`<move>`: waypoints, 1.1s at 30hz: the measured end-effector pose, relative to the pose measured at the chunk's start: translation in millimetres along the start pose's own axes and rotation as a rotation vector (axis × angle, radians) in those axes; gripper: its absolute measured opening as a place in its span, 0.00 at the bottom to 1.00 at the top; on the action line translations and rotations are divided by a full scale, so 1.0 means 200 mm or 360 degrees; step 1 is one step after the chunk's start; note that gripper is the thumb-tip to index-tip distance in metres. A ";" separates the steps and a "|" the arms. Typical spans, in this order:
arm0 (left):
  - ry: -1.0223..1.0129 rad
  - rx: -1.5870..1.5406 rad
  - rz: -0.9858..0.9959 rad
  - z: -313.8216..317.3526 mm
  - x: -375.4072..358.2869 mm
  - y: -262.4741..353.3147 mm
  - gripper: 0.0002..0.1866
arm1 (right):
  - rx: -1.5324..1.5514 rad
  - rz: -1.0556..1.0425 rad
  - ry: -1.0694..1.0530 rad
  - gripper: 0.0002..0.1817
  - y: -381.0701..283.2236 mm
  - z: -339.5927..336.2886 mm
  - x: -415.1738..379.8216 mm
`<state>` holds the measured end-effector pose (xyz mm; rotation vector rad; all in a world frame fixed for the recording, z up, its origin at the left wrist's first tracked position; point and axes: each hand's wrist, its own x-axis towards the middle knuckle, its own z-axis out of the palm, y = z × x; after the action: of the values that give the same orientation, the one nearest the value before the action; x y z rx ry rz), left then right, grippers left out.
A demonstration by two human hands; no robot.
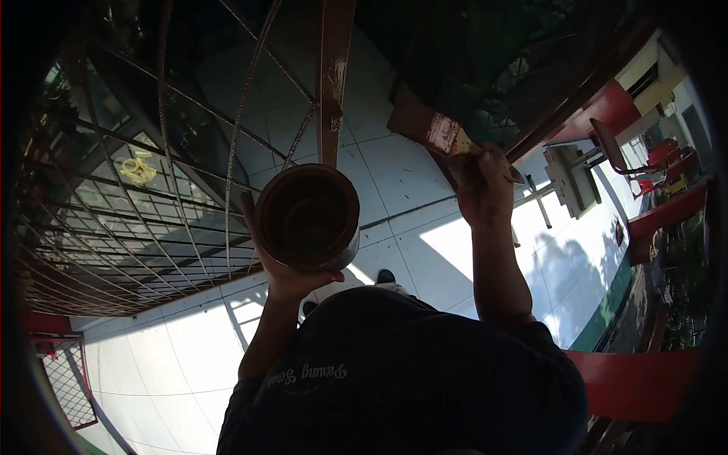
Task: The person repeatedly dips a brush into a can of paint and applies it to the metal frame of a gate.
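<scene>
My left hand point(292, 277) is wrapped round a paint can point(307, 216), held upright in front of my body with its open top facing me. Dark brown paint coats the can's rim and inside. In my right hand point(484, 186) is a paintbrush point(444, 135), its handle gripped between fingers and thumb. The wide brush points up and left, bristles dark brown, next to a dark frame edge. Between the two hands a brown metal post point(334, 83) rises, with worn pale patches on its face.
A metal lattice grille point(189, 152) fills the left side, close by the can. Pale floor tiles point(371, 182) lie below, partly sunlit. At right stand a small table point(572, 182) and a chair point(607, 148). A red ledge point(637, 383) runs behind my right side.
</scene>
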<state>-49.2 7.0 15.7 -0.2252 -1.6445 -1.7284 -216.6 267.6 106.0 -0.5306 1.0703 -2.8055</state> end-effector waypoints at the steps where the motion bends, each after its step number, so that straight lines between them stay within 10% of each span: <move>1: 0.0038 -0.0016 0.0016 0.04 0.03 0.04 0.84 | -0.0070 -0.0095 -0.0102 0.11 -0.06 0.04 0.04; 13: 0.0023 0.0842 0.0493 0.07 0.04 0.04 0.85 | -0.1357 -0.0562 -0.1599 0.16 -0.22 0.78 0.20; 33: 0.0216 0.1161 0.0451 0.13 -0.03 0.08 0.75 | -0.1577 0.0091 -0.1807 0.12 0.08 0.86 0.11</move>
<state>-43.0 34.5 29.5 0.0116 -1.9133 -0.8410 -176.3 142.2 221.1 -1.7489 1.8561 -1.2040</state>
